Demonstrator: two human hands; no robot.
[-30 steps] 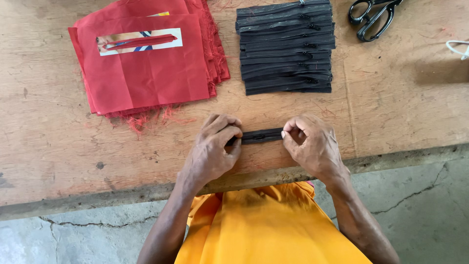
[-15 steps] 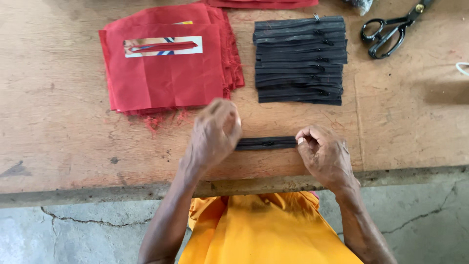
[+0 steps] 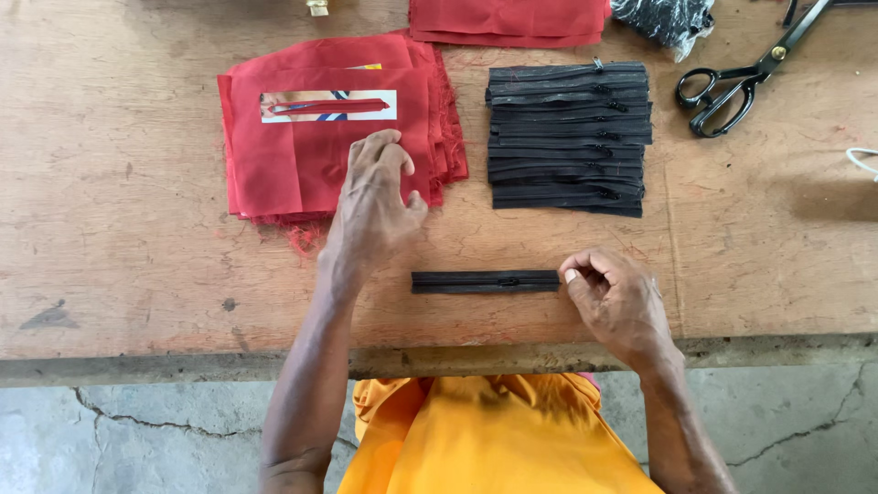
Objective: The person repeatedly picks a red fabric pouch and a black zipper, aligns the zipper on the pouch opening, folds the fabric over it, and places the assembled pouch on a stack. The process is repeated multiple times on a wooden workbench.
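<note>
A single black zipper (image 3: 485, 282) lies flat on the wooden table (image 3: 119, 247) near its front edge. My right hand (image 3: 617, 302) pinches the zipper's right end between thumb and fingers. My left hand (image 3: 373, 206) is off the zipper, fingers spread, hovering over the lower right corner of a stack of red fabric pieces (image 3: 274, 160). The top red piece carries a white patch with a red slit (image 3: 327, 105). A pile of black zippers (image 3: 567, 137) sits behind the single zipper.
Black scissors (image 3: 741, 87) lie at the back right. More folded red fabric (image 3: 508, 20) and a black plastic bag (image 3: 663, 18) sit along the far edge. A white cord (image 3: 864, 160) shows at the right border. The table's front edge runs just above my orange clothing (image 3: 494, 439).
My left hand has let go of the zipper's left end and moved up and away onto the red fabric stack. The right hand has stayed at the zipper's right end.
</note>
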